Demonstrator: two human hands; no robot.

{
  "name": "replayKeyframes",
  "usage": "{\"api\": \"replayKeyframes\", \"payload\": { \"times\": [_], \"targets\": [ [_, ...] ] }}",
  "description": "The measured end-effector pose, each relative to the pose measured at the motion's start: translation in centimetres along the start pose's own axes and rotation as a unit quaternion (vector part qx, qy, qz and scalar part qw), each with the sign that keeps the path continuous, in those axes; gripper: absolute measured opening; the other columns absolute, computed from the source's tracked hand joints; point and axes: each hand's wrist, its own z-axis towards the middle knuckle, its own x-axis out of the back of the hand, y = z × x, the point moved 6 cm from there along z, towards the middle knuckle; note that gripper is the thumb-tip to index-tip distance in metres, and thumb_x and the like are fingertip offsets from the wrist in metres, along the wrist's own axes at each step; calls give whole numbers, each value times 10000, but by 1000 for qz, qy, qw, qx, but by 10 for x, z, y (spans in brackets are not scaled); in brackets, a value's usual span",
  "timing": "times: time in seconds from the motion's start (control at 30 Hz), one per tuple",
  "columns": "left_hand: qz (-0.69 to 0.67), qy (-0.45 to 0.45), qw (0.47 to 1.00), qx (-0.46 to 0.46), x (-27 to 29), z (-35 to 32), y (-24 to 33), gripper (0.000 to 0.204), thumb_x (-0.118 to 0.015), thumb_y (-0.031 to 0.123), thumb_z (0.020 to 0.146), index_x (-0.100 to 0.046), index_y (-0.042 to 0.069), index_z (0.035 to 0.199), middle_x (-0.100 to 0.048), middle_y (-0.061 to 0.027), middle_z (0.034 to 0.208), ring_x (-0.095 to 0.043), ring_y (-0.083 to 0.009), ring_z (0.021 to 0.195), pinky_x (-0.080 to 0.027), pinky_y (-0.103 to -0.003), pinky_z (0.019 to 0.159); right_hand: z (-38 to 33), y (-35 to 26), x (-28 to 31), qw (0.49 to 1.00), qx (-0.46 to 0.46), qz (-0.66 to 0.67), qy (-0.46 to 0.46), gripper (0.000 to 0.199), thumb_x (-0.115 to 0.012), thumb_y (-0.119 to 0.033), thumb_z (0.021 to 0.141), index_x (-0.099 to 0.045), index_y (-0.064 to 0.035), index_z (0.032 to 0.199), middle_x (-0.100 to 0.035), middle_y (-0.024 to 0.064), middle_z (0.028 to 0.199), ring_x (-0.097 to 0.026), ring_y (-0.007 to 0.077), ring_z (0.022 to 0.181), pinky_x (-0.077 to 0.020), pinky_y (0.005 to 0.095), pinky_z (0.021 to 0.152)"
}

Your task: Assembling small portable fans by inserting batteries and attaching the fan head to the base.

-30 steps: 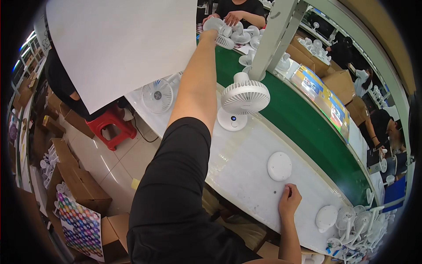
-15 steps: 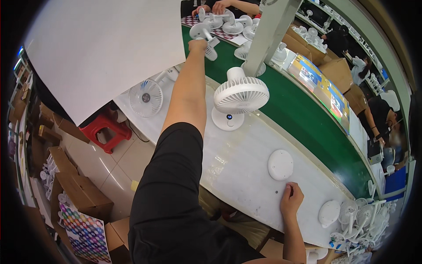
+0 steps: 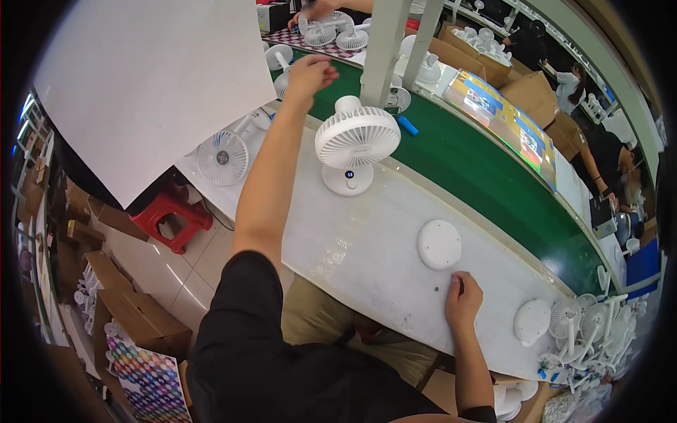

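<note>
My left hand (image 3: 312, 77) is stretched out over the green belt (image 3: 451, 166), fingers apart and empty. Just beyond it, a white fan (image 3: 281, 67) is partly hidden behind the hand and wrist. Nearer to me a white desk fan (image 3: 357, 137) stands upright on the white worktable (image 3: 360, 240), its small round display lit. My right hand (image 3: 465, 303) rests by the table's front side, fingers curled, with a small dark thing at the thumb that I cannot make out. Close to it lie a round white base (image 3: 439, 244) and a small dark disc (image 3: 436, 289).
Another fan (image 3: 222, 156) lies at the left by a large white panel (image 3: 155, 84). A metal post (image 3: 384, 56) rises beside the belt, near a blue piece (image 3: 407, 126). At right are a second white base (image 3: 532, 322) and piled fans (image 3: 589, 324). A co-worker's hand (image 3: 317, 10) moves at the far side.
My left hand has let go of the white fan over the belt and opened. A blue piece now shows on the belt. My right hand keeps its place beside the round base.
</note>
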Motion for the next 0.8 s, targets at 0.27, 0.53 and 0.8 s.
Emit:
{"api": "replayKeyframes", "payload": {
  "times": [0.27, 0.53, 0.8],
  "targets": [
    [-34, 208, 972, -107, 83, -253, 1, 127, -496, 97, 916, -614, 53, 926, -443, 30, 639, -386, -69, 571, -303, -195, 506, -8, 10, 3, 1000, 8, 23, -9, 131, -544, -71, 867, -640, -27, 945, -651, 112, 812, -582, 285, 683, -472, 345, 663],
    [269, -198, 942, -24, -39, -351, -60, 179, -599, 50, 819, -632, 36, 995, -614, -35, 768, -553, -138, 682, -448, -245, 649, -4, 25, -18, 993, -54, 100, -28, 231, -560, -114, 872, -607, -65, 1093, -640, 106, 872, -578, 277, 726, -472, 362, 682],
    [424, -196, 860, -205, -144, -332, -129, 359, -596, 60, 813, -630, 30, 1169, -649, -161, 1102, -609, -251, 990, -502, -322, 823, 29, 31, -63, 997, -73, 14, 15, 523, -603, -137, 843, -466, -56, 1341, -540, 196, 1202, -546, 291, 978, -475, 350, 876]
  ]
}}
